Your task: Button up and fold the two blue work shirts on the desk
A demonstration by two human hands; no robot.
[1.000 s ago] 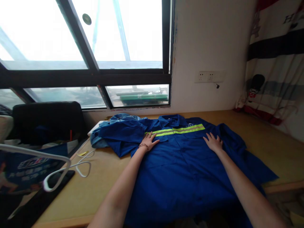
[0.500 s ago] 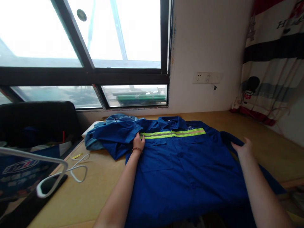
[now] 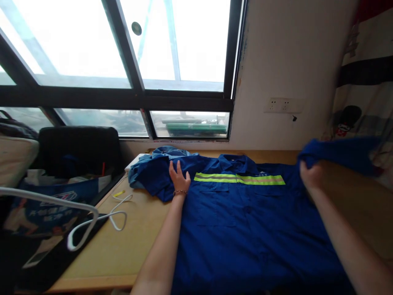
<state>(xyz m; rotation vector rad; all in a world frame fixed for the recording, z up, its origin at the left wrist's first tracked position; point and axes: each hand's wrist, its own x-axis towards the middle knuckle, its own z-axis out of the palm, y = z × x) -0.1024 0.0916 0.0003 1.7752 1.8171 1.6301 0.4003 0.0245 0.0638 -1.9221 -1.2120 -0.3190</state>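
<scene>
A blue work shirt [image 3: 245,221] with a yellow-green reflective stripe lies spread front-up on the wooden table [image 3: 123,246]. My left hand [image 3: 179,178] rests flat, fingers apart, on the shirt's bunched left sleeve near the shoulder. My right hand [image 3: 310,174] is closed on the shirt's right sleeve [image 3: 337,151] and holds it lifted off the table, stretched out to the right.
A white clothes hanger [image 3: 92,221] lies at the table's left edge. A black chair [image 3: 80,149] with bags and cloth stands to the left. Window, wall sockets [image 3: 284,105] and a striped curtain [image 3: 365,90] are behind.
My right hand moved from the shirt's chest to the right sleeve, gripped it and raised it. My left hand slid left onto the bunched left sleeve.
</scene>
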